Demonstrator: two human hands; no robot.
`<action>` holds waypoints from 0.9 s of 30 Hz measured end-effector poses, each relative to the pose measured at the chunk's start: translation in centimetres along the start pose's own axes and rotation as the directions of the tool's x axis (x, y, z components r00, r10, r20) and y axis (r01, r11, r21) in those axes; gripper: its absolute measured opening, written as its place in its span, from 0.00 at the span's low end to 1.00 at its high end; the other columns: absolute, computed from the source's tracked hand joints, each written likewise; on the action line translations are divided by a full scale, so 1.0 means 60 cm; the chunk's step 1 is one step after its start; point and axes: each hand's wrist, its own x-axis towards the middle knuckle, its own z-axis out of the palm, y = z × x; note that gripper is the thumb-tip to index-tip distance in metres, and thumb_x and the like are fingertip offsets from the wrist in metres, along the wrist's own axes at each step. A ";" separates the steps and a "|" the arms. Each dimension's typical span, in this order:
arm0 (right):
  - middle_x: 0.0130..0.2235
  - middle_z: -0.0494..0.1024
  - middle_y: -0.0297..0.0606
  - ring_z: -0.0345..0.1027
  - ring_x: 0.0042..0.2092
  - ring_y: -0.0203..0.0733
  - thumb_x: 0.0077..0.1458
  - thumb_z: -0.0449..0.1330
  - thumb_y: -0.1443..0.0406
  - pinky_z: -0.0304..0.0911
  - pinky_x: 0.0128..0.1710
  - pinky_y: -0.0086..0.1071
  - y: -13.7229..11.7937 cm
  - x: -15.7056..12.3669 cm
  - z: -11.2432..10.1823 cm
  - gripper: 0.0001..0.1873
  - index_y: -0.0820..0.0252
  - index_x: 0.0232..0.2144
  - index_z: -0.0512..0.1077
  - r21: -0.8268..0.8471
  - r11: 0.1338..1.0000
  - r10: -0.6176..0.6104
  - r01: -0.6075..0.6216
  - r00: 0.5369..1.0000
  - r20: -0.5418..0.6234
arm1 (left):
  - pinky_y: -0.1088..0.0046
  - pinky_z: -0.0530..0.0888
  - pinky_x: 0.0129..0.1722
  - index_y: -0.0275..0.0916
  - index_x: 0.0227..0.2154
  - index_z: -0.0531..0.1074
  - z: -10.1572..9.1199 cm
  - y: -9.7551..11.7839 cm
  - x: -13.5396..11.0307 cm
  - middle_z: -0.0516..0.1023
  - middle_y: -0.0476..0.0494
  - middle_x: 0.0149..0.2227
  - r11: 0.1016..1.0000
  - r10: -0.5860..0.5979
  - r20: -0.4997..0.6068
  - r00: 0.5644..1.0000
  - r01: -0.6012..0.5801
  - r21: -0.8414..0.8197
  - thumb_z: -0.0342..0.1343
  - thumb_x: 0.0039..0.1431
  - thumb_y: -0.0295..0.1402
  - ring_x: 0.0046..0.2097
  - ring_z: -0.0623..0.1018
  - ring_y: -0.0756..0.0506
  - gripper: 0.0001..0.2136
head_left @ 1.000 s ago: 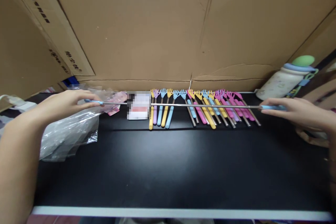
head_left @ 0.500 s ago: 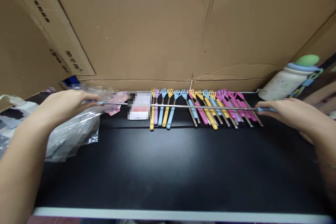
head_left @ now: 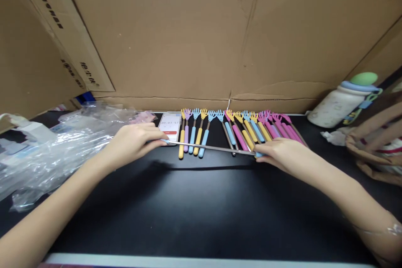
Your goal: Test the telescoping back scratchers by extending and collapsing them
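A metal-rod back scratcher (head_left: 212,148) with blue ends stretches level between my hands, above the black table. My left hand (head_left: 136,140) pinches its left blue end, mostly hidden by the fingers. At the other blue end, the fingers of my right hand (head_left: 279,154) are closed around it. Behind the rod lies a row of similar back scratchers with claw heads toward the cardboard: a yellow back scratcher (head_left: 198,141) and a blue back scratcher (head_left: 204,142) are among several on the left. A tighter group on the right includes a pink back scratcher (head_left: 240,139), partly covered by my right hand.
A phone (head_left: 169,122) with a running timer lies left of the row. Clear plastic bags (head_left: 75,142) cover the left side. A white bottle (head_left: 337,104) leans at the back right, near a brown fabric bag (head_left: 354,150). Cardboard (head_left: 188,42) walls the back.
Both hands have moved toward each other and nearer to me, and the back scratcher's rod between them is much shorter. The row behind stays in place.
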 end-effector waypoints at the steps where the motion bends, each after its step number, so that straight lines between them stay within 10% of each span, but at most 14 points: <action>1: 0.25 0.74 0.34 0.67 0.27 0.37 0.56 0.54 0.60 0.55 0.30 0.29 -0.007 0.002 -0.001 0.09 0.58 0.28 0.68 -0.010 0.999 -0.034 0.033 0.999 -0.038 | 0.75 0.66 0.35 0.43 0.36 0.73 0.004 0.007 0.002 0.76 0.47 0.33 0.999 0.031 -0.009 0.999 -0.031 -0.018 0.39 0.64 0.43 0.37 0.74 0.48 0.18; 14: 0.26 0.71 0.35 0.65 0.29 0.35 0.61 0.48 0.59 0.52 0.29 0.28 -0.060 0.020 -0.030 0.14 0.61 0.29 0.67 -0.047 0.998 -0.062 0.048 0.925 -0.376 | 0.78 0.64 0.28 0.39 0.33 0.67 0.036 0.097 0.011 0.73 0.48 0.30 0.980 0.083 -0.151 0.985 -0.108 -0.165 0.40 0.65 0.34 0.31 0.72 0.51 0.11; 27: 0.25 0.72 0.32 0.64 0.24 0.32 0.63 0.43 0.62 0.47 0.23 0.29 -0.132 0.036 0.003 0.15 0.58 0.33 0.69 -0.015 0.997 -0.074 0.073 0.943 -0.324 | 0.75 0.63 0.27 0.40 0.32 0.68 0.041 0.141 0.017 0.75 0.50 0.28 0.977 0.213 -0.220 0.952 -0.213 0.023 0.41 0.65 0.37 0.31 0.73 0.50 0.13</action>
